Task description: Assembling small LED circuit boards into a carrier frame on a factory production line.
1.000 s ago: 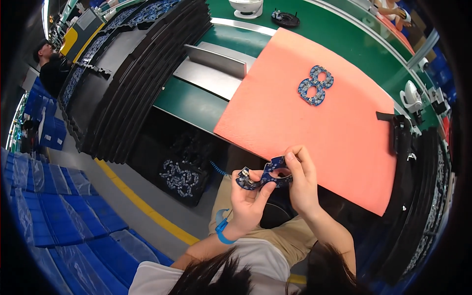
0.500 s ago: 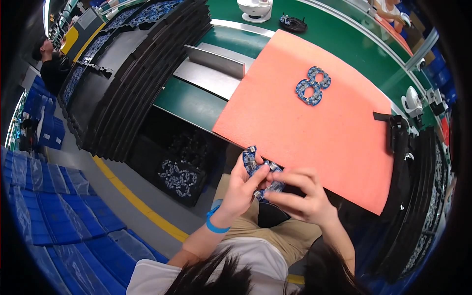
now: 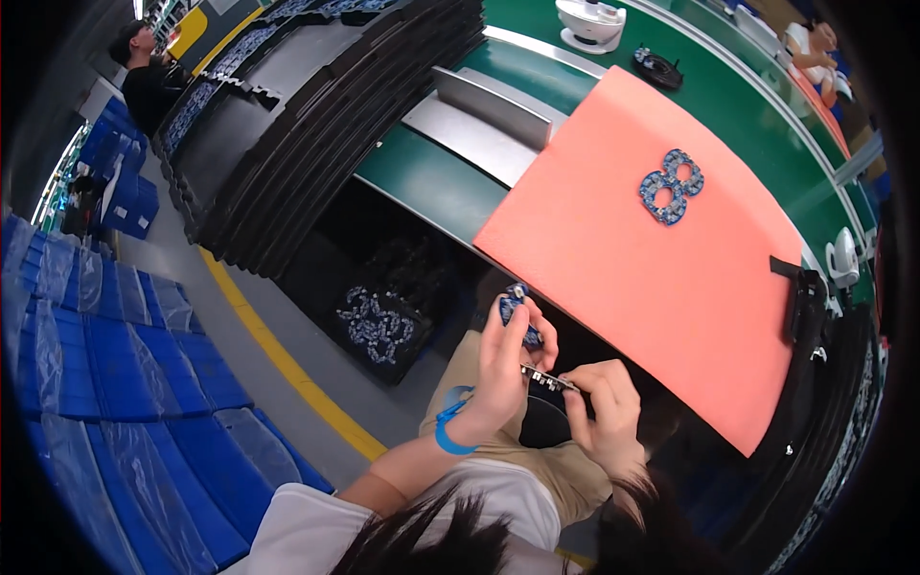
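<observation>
Just off the near edge of the pink mat (image 3: 613,259), my left hand (image 3: 500,359) is closed on a blue circuit board (image 3: 515,299), its fingers wrapped round it and hiding much of it. Between the two hands a narrow board edge (image 3: 546,378) with small metallic parts shows side-on. My right hand (image 3: 609,412) pinches the far end of that edge between thumb and fingers. Whether it belongs to the same board as the one in my left hand, I cannot tell. A blue figure-eight circuit board (image 3: 673,186) lies flat on the mat.
Stacked black trays (image 3: 316,144) rise at the left, with more trays (image 3: 843,441) at the right. Below the bench, a dark bin holds several boards (image 3: 379,326). A metal bracket (image 3: 494,115), black cable coil (image 3: 659,69) and black tool (image 3: 805,302) border the mat. Blue bins (image 3: 125,374) stand lower left.
The view has shifted, so the bench sits further right. My right hand has turned, and the board part between my hands now shows edge-on. The figure-eight board on the mat stays put.
</observation>
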Demonstrator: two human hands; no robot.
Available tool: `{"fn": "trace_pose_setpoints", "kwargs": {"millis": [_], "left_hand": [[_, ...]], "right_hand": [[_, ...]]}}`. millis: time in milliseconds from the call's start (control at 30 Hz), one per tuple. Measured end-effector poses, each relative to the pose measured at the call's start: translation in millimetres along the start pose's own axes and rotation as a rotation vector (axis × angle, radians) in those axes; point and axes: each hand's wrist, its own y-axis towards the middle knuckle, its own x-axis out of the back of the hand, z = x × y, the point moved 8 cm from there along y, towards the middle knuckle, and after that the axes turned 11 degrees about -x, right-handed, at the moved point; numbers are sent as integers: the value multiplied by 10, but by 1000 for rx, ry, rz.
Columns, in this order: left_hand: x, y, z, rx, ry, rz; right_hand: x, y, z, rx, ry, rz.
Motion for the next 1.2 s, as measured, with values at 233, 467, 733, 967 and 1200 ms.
{"fn": "trace_pose_setpoints", "kwargs": {"millis": [233, 467, 733, 967, 1200], "left_hand": [[119, -84, 162, 166, -292, -105], [113, -31, 100, 121, 4, -49], [-148, 9, -77, -234, 654, 337], [-530, 680, -454, -461, 1064, 395], [-712, 996, -434, -613, 1505, 374]], "right_hand": [[-284, -81, 22, 37, 206, 249], [-417, -208, -176, -279, 750, 219], [175, -1, -367, -442, 482, -307], [603, 750, -408, -347, 176, -191], [598, 921, -817, -228, -291, -245]]}}
